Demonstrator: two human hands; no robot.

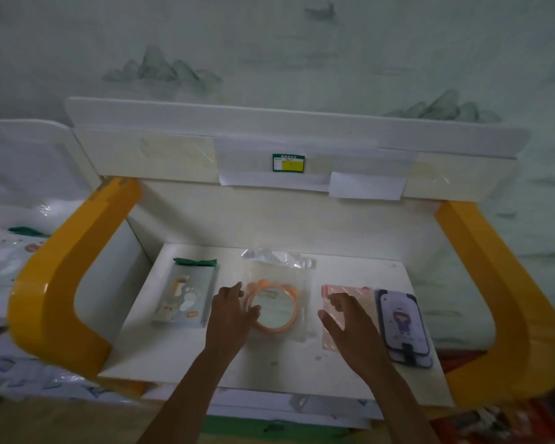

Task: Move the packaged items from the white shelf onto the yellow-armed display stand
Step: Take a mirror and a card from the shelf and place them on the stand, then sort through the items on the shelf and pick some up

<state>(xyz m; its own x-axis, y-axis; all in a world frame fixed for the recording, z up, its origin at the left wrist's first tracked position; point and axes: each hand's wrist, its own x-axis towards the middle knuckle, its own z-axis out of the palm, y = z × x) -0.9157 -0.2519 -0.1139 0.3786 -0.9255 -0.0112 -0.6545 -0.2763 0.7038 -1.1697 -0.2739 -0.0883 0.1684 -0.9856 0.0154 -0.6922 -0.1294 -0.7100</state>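
The display stand's white deck (180,354) lies between two yellow arms (61,277). On it rest a grey-green card pack with a green header (186,296), a clear bag holding an orange round mirror (277,310), a pink bag (353,293) and a dark phone-case pack (404,325). My left hand (231,315) touches the mirror bag's left side, fingers spread. Over the pink bag hovers my right hand (350,322), fingers curled and apart, nothing gripped.
The right yellow arm (507,299) bounds the deck. A white back panel with a green-yellow label (288,163) and paper strips rises behind. The white shelf (20,251) with more packaged items stands to the left. Packs also lie below the deck's front edge.
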